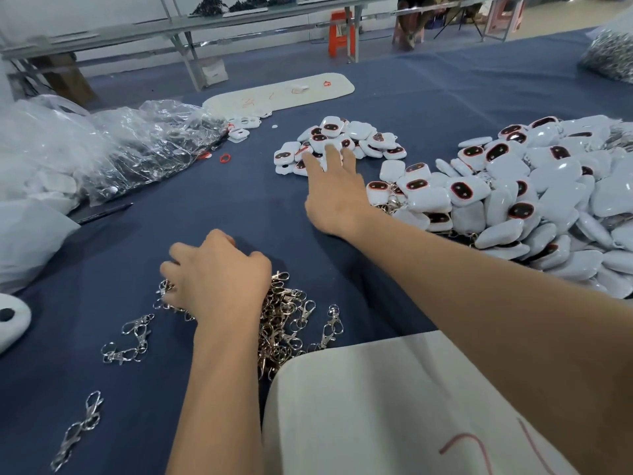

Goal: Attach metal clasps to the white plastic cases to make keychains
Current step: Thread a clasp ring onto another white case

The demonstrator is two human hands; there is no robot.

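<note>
Marks on white sheet (red strokes, unreadable).

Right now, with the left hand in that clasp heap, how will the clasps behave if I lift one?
Likely tangled: the metal clasps lie hooked through each other, so one may drag several along. They look stiff and smooth, probably slippery under the left hand. Stray clasps on the blue cloth already sit linked.

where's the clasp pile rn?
Head view, lower centre: the clasp pile lies on the blue cloth under the left hand, beside the white board.
</note>
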